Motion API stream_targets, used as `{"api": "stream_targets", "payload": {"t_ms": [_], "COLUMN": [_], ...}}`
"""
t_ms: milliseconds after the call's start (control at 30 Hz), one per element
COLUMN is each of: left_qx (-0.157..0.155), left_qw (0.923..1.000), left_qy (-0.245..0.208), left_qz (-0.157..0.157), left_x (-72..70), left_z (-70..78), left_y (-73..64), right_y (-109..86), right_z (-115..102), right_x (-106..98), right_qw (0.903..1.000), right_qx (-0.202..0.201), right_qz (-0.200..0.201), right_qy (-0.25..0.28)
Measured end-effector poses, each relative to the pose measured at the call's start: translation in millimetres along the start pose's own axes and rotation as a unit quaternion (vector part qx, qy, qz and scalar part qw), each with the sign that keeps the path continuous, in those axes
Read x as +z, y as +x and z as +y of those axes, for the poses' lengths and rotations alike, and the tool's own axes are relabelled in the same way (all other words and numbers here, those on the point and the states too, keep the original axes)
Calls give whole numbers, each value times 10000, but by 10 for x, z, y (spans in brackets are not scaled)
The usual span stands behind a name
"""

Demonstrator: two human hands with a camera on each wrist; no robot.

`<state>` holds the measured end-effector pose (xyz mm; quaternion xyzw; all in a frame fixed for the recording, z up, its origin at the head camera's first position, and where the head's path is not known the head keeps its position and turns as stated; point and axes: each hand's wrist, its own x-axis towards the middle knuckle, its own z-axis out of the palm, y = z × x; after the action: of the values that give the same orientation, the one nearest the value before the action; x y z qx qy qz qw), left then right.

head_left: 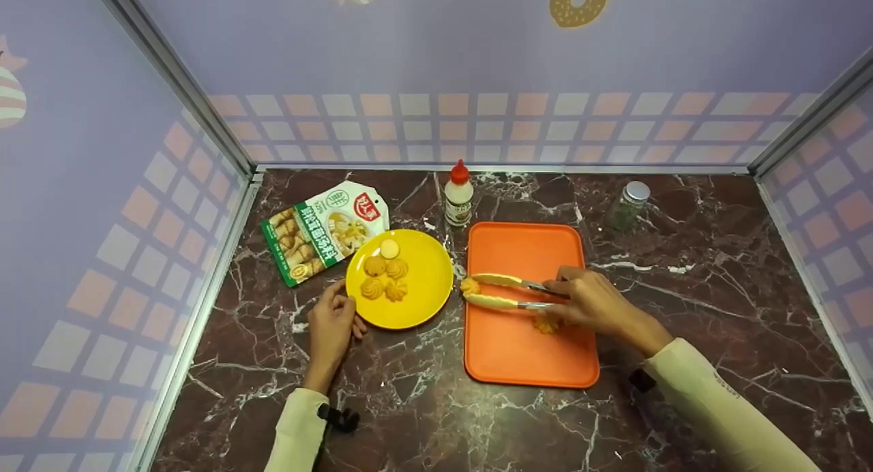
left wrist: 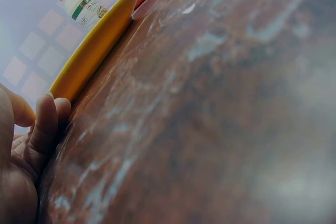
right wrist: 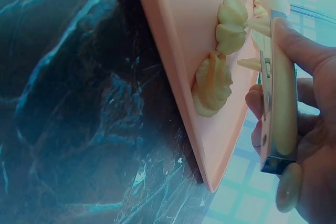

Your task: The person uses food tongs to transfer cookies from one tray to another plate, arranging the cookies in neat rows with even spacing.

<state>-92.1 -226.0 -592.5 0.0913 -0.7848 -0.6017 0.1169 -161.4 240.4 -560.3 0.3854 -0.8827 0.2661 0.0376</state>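
One cookie [head_left: 470, 286] could slip from tongs [head_left: 496, 279] if the right hand [head_left: 590, 300] gripping them relaxes; left hand [head_left: 333, 318] touches plate [head_left: 426, 274], pinch unclear.

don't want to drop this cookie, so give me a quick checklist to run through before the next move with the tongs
1. Tongs in the right grip: ok, fingers close round them.
2. Cookie between the tips: ok in the head view, though how firmly it is pinched I cannot tell.
3. Cookie lifted off the orange tray: cannot tell, it shows at the tray's left edge but its height is unclear.
4. Left grip at the yellow plate: ok, fingers touch the rim.
5. Bare room on the plate: ok, five cookies sit left of its middle.
6. Gap between tray and plate: ok, the bottle stands beyond it.
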Motion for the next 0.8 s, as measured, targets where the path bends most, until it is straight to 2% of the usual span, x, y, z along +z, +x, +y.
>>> {"api": "stream_targets", "payload": {"t_ms": [267,500,800], "left_qx": [-48,52,-31], "left_qw": [10000,10000,9999], "left_qy": [26,6,-109], "left_qz": [-51,-63,-55], "left_x": [-12,-34,-17], "left_z": [-268,-322,-327], "left_y": [72,78,86], "right_y": [77,200,408], "right_z": [-30,-121,-273], "right_x": [24,32,60], "right_qw": [9990,9985,9994], "right_qx": [-235,-332,-291], "right_qz": [249,289,-12], "right_qy": [-275,-322,-193]}}
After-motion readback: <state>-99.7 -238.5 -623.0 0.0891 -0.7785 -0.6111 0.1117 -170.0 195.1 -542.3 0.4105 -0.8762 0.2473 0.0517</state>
